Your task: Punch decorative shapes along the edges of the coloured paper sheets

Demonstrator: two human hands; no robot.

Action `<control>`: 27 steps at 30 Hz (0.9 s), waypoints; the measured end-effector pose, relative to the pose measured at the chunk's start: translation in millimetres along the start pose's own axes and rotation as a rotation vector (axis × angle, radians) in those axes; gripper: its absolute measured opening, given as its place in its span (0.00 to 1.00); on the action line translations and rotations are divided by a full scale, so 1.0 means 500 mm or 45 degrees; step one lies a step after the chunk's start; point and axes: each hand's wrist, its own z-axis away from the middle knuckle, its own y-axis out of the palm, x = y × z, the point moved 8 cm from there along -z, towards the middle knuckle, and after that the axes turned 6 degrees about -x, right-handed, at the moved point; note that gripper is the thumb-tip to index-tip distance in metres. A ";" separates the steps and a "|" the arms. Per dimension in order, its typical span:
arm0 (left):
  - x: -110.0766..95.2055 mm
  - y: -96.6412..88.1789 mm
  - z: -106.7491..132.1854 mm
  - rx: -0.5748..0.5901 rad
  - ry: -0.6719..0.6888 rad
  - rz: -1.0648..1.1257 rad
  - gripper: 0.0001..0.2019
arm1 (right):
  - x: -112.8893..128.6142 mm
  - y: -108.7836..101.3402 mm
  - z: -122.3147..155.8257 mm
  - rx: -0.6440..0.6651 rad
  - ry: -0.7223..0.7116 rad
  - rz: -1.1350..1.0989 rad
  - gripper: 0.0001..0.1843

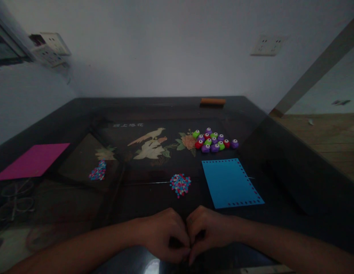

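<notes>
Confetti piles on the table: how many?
2. One pile lies mid-table, just left of the blue sheet; the other pile lies further left, near the pink sheet. More could be hidden under the left hand and right hand.

Surfaces: one glossy top, matt papers, shiny plastic.
Table point(279, 160) top is dark, smooth and glossy, glass-like over an inlaid panel, and shows reflections. Blue sheet point(229, 182) and pink sheet point(32, 160) are smooth matt paper. Confetti point(180, 184) is matt paper bits. Punches point(213, 140) are shiny plastic. Floor point(322, 133) is dull wood planks. Wall point(165, 57) is matt.
</notes>
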 end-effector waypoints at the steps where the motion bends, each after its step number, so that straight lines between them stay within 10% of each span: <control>1: 0.001 0.001 0.000 0.001 -0.004 -0.002 0.09 | 0.002 -0.002 0.000 -0.013 -0.013 0.003 0.25; 27: -0.001 -0.001 -0.003 -0.005 -0.019 -0.001 0.10 | -0.002 -0.001 0.001 -0.026 -0.006 0.029 0.27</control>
